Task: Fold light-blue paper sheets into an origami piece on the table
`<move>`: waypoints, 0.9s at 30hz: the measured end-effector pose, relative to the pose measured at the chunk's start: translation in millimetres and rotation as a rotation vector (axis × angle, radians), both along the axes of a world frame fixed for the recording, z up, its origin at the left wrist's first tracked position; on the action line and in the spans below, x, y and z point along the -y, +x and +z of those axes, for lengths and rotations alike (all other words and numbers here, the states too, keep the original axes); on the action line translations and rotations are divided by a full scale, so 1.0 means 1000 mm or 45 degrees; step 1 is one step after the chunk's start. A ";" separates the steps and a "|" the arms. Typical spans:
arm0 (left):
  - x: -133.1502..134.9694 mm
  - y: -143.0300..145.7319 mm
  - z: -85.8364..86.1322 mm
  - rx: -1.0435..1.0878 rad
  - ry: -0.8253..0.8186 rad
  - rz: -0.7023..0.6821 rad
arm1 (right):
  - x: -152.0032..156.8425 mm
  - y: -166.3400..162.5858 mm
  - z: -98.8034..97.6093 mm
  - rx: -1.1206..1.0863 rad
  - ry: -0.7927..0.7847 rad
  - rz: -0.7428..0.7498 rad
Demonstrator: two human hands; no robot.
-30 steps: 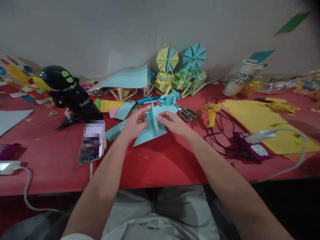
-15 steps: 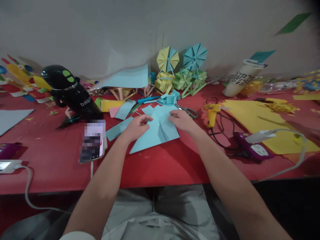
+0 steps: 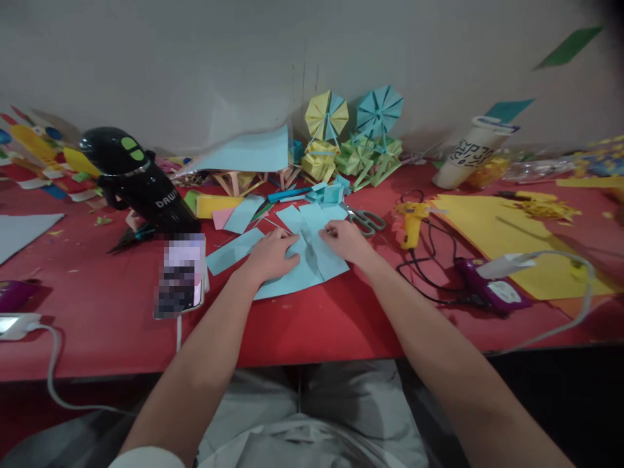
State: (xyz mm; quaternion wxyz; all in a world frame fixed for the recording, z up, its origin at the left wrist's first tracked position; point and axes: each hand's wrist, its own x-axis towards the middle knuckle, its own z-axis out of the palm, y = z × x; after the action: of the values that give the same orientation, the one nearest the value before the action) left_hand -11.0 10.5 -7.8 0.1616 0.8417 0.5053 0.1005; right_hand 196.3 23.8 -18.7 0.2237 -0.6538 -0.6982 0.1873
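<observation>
A light blue sheet of paper [image 3: 312, 253] with fold creases lies spread on the red table [image 3: 302, 325] in front of me. My left hand [image 3: 270, 257] presses flat on its left half, fingers stretched toward the middle crease. My right hand [image 3: 344, 239] rests on the sheet's right upper part, fingers curled and pinching the paper near the crease. Both hands touch the same sheet.
A phone [image 3: 180, 276] lies left of the sheet, a black device [image 3: 136, 182] behind it. Scissors [image 3: 363, 221], a yellow glue gun [image 3: 412, 221] with cables and a yellow sheet [image 3: 511, 240] lie right. Folded paper fans [image 3: 353, 140] and a cup [image 3: 470, 153] stand by the wall.
The blue paper, held folded up into a peak a second ago, has been opened out and now lies flat. My left hand moved onto it and presses it down.
</observation>
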 end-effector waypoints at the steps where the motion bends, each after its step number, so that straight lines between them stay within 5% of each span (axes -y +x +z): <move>1: -0.001 -0.001 -0.001 -0.004 -0.018 -0.018 | 0.000 -0.001 0.000 0.032 0.010 -0.005; 11: -0.007 -0.005 -0.005 0.172 -0.003 -0.046 | -0.001 0.005 0.002 0.082 0.037 0.066; 27: -0.001 0.014 -0.005 -0.225 0.152 0.002 | 0.005 -0.009 0.010 0.408 -0.098 -0.066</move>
State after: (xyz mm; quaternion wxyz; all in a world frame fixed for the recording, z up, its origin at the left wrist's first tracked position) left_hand 2.8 11.2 -12.7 0.0658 0.8550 0.5114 0.0557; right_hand 187.7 18.4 -8.5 0.0887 -0.7011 -0.7002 0.1014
